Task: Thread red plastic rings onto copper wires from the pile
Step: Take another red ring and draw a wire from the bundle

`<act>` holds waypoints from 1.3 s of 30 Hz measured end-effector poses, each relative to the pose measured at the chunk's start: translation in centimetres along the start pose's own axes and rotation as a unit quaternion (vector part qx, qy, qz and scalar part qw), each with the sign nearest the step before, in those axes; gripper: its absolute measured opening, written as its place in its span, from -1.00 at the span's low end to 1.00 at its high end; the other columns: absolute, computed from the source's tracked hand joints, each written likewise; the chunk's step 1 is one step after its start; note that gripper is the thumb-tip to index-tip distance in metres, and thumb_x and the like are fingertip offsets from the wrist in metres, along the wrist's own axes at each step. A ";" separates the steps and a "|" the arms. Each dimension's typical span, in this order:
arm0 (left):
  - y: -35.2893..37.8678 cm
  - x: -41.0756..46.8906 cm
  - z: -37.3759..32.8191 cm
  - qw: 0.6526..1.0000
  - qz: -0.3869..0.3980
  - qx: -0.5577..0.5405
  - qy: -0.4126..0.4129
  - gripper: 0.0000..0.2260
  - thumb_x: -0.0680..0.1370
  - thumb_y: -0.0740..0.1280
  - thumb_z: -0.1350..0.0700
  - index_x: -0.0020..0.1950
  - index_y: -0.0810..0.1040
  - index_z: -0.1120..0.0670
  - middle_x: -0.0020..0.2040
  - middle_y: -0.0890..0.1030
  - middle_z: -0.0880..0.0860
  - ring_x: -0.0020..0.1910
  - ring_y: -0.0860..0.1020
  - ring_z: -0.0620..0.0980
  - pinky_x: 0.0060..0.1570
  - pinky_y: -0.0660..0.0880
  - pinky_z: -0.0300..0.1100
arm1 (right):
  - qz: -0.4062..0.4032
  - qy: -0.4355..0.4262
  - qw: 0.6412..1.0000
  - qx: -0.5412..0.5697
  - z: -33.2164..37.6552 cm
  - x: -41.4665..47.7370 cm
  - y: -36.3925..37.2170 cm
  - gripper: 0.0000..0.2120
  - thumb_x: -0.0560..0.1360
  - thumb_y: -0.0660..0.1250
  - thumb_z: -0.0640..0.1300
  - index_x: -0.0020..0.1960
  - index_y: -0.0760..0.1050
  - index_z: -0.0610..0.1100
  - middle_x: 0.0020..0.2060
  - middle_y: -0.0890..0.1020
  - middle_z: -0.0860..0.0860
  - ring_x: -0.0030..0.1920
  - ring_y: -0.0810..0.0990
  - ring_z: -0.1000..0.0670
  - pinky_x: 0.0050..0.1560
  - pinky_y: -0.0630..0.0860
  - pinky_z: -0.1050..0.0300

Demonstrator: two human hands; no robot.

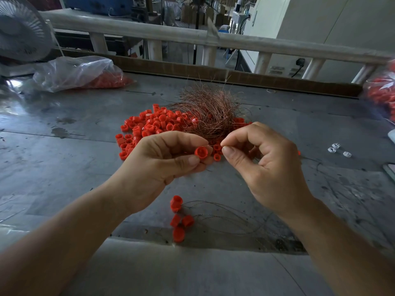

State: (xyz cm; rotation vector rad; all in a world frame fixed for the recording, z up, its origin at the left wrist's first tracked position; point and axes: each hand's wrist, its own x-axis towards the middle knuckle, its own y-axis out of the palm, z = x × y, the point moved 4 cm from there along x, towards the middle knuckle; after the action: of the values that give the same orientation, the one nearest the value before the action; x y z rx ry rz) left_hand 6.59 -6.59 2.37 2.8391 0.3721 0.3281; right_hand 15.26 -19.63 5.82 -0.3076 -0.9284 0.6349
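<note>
Our left hand pinches one ring between thumb and curled fingers: a short, smooth red plastic cup shape, its open mouth facing us. Our right hand pinches a hair-thin wire at thumb and forefinger, its tip just beside the ring. Behind the hands, loose glossy rings lie in a pile on the scuffed grey table, with a bristly copper tangle resting on its right part. Near us lie four rings with fine wires trailing right. A crinkled clear bag holding red pieces sits far left, and small white clips lie at the right.
</note>
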 end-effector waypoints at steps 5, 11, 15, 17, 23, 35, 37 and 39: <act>0.0 -0.1 -0.1 1.000 -0.007 0.020 -0.008 -0.81 0.24 0.42 0.29 -0.20 0.66 0.09 -0.25 0.66 0.09 -0.27 0.64 -0.03 -0.28 0.56 -0.28 | 0.003 0.000 1.000 -0.001 0.1 0.0 0.0 -0.87 0.39 0.34 -0.24 -0.20 0.48 -0.02 -0.31 0.52 0.10 -0.25 0.47 0.15 -0.24 0.34 0.47; 0.0 0.0 -0.1 0.998 -0.036 0.045 -0.006 -0.68 0.08 0.51 0.31 -0.21 0.69 0.09 -0.30 0.67 0.05 -0.33 0.64 -0.07 -0.33 0.54 -0.32 | 0.003 0.003 1.000 0.005 0.2 0.0 0.0 -0.88 0.39 0.34 -0.25 -0.21 0.48 -0.03 -0.31 0.53 0.10 -0.25 0.48 0.15 -0.25 0.35 0.48; -0.1 -0.1 -0.1 0.998 -0.051 0.034 0.011 -0.78 0.20 0.38 0.31 -0.20 0.65 0.13 -0.28 0.67 0.06 -0.32 0.63 -0.09 -0.36 0.50 -0.37 | 0.002 0.008 1.000 0.009 0.2 0.0 0.0 -0.88 0.39 0.34 -0.24 -0.21 0.48 -0.02 -0.31 0.53 0.09 -0.25 0.48 0.14 -0.26 0.35 0.47; -0.2 -0.1 -0.1 0.995 -0.068 0.063 0.023 -0.72 0.17 0.41 0.27 -0.14 0.64 0.10 -0.27 0.67 0.03 -0.31 0.62 -0.11 -0.37 0.49 -0.37 | 0.004 0.010 1.000 0.013 0.2 0.0 0.1 -0.88 0.39 0.34 -0.23 -0.21 0.48 -0.02 -0.31 0.54 0.07 -0.25 0.49 0.13 -0.26 0.35 0.47; 0.3 -0.3 -0.3 0.993 -0.050 0.094 0.046 -0.80 0.16 0.46 0.21 -0.24 0.67 0.05 -0.22 0.68 0.04 -0.25 0.64 -0.09 -0.27 0.55 -0.31 | 0.036 0.015 0.999 0.028 0.3 -0.4 1.0 -0.89 0.39 0.34 -0.22 -0.21 0.49 -0.02 -0.31 0.53 0.08 -0.25 0.48 0.17 -0.25 0.36 0.46; 0.5 -0.3 -0.5 0.998 -0.035 0.031 0.044 -0.78 0.18 0.43 0.22 -0.19 0.68 0.11 -0.21 0.68 0.11 -0.25 0.65 -0.03 -0.28 0.55 -0.31 | 0.043 0.029 0.998 0.019 -0.1 -0.4 1.0 -0.95 0.38 0.34 -0.21 -0.22 0.54 -0.08 -0.34 0.53 0.07 -0.28 0.48 0.14 -0.27 0.37 0.41; 0.5 -0.3 -0.3 0.999 -0.025 0.004 0.033 -0.76 0.24 0.40 0.24 -0.11 0.68 0.14 -0.15 0.69 0.13 -0.17 0.66 0.01 -0.23 0.56 -0.30 | 0.033 0.031 0.999 0.021 -0.1 -0.3 0.6 -0.95 0.38 0.34 -0.21 -0.22 0.54 -0.08 -0.33 0.54 0.08 -0.28 0.48 0.17 -0.26 0.36 0.42; 0.4 -0.3 -0.3 0.999 -0.024 -0.002 0.032 -0.76 0.31 0.36 0.28 -0.05 0.65 0.17 -0.12 0.69 0.13 -0.12 0.66 0.03 -0.19 0.57 -0.28 | 0.027 0.034 0.999 0.023 -0.2 -0.2 0.5 -0.96 0.37 0.34 -0.20 -0.22 0.55 -0.09 -0.33 0.54 0.08 -0.29 0.48 0.17 -0.25 0.36 0.41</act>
State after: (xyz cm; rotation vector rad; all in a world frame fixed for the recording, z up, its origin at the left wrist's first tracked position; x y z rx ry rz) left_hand 6.37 -7.00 2.70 2.8151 0.4514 0.4097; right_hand 15.11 -19.37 5.35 -0.3122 -0.8416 0.6909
